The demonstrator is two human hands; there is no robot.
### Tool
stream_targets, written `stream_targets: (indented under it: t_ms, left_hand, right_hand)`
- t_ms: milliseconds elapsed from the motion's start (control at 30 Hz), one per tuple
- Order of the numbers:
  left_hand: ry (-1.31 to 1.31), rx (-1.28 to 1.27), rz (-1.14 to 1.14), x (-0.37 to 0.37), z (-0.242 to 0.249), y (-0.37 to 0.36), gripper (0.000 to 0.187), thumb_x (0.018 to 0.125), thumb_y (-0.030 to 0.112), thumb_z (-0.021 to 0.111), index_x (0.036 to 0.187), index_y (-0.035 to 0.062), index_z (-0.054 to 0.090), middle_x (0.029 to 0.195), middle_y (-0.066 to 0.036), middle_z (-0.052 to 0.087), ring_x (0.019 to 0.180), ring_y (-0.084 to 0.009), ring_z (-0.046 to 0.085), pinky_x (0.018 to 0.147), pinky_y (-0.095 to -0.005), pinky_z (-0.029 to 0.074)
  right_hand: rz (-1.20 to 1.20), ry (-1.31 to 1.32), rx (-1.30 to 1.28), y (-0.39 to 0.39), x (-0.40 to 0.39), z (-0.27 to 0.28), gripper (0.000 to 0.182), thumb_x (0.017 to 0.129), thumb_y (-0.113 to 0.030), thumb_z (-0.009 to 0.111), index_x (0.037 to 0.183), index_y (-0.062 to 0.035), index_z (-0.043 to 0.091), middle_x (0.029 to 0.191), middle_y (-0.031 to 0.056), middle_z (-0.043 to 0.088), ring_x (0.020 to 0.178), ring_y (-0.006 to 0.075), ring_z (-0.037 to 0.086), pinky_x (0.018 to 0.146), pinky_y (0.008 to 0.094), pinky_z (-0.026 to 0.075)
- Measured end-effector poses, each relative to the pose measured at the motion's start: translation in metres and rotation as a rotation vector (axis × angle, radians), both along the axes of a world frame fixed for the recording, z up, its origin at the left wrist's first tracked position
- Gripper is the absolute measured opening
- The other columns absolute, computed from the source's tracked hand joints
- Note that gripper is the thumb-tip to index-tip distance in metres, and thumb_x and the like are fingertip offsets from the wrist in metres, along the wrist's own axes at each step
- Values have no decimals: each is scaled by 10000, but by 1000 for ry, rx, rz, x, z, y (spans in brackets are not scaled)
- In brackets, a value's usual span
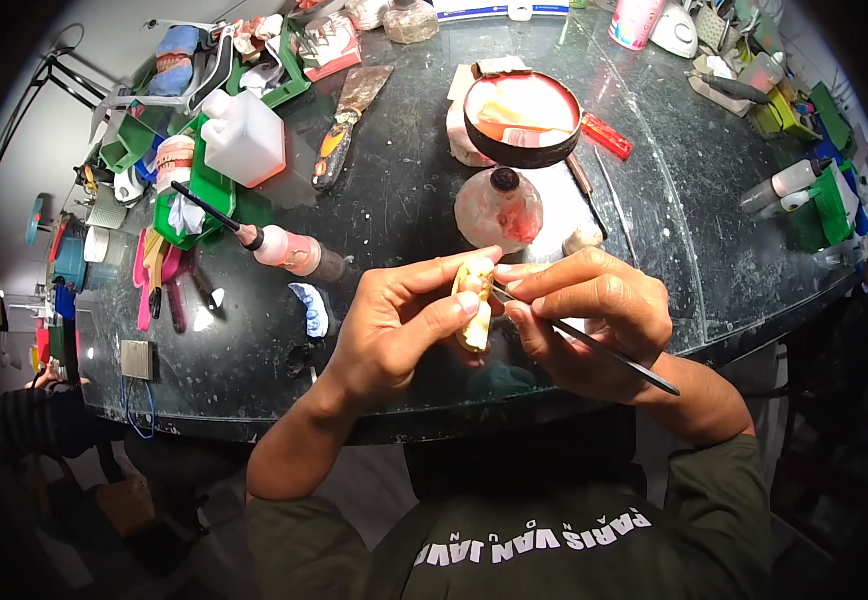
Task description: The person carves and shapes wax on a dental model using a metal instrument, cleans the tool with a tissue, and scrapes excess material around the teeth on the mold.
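Observation:
My left hand [394, 325] pinches a small yellowish dental cast [476, 305] between thumb and fingers, just above the near edge of the dark worktable [394, 190]. My right hand [594, 315] grips a thin dark metal tool [614, 358] like a pen. Its tip touches the cast near the top, and its handle runs back to the lower right over my wrist. Both hands meet in the middle of the view.
Behind the hands stand a round pinkish flask [499, 208], a black bowl [522, 118] with pink material, a red lighter [606, 135], a white bottle [244, 135], a spatula [349, 125], a bluish cast [312, 308] and green trays [199, 190]. Clutter lines the table's left and right edges.

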State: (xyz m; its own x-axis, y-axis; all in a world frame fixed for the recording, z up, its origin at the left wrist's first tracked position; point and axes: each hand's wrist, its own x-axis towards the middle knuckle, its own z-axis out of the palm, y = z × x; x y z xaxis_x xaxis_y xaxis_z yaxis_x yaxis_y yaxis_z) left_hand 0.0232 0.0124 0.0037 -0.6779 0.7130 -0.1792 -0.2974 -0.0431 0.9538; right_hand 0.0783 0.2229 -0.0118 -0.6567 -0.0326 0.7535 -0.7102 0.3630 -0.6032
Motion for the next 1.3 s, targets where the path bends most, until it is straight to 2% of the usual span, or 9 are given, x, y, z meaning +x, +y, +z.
stream_targets:
  t_ms: [200,300,400,500,800,1200,1300]
  left_hand:
    - [360,-97,37,1,-5,0,410,959,64,625,1349,-62,602,1033,-72,651,823,-89,619,668,-232,533]
    - [370,-84,115,4,-5,3,371,924,8,653,1287,-67,646,895,-1,590,722,-3,531,615,-173,431]
    - [451,-90,112,2,-11,2,387,901,5,657,1282,-56,653,892,-4,596,704,6,514,598,-165,410]
    - [414,-171,49,2,-5,-2,379,951,44,623,1315,-65,627,981,-48,613,828,-73,587,724,-216,481]
    - [365,-123,158,7,-9,6,310,947,69,610,1218,-70,667,995,-72,702,798,-68,613,695,-222,499]
    - [256,-76,125,9,-11,6,306,977,110,566,1197,-80,660,969,-92,716,784,-92,648,701,-231,535]
    - [207,11,156,10,-12,9,246,994,68,571,1167,-75,671,871,-19,672,716,-30,563,618,-199,460]
  right_hand:
    - [29,-7,17,-1,-2,-2,136,794,42,793,833,-17,677,860,142,745,817,240,771,683,310,627]
    - [39,-9,22,-2,-3,-1,132,797,50,788,835,-12,678,858,142,742,814,238,770,684,309,627]
    - [42,-10,24,-3,-3,-1,130,797,54,786,836,-12,681,858,141,742,806,234,769,683,306,627]
    - [40,-3,37,-2,-3,-2,131,790,52,790,833,-13,684,855,142,741,791,234,767,666,301,624]
    - [-10,65,120,-6,-1,-5,136,755,61,792,826,0,694,839,141,732,728,243,759,615,301,616]
    - [-24,130,133,-6,-2,-9,118,753,62,772,768,13,666,829,143,716,708,253,754,603,306,620]
    - [-13,130,141,-5,-2,-11,143,747,68,784,788,13,659,839,153,722,736,262,760,618,312,629]
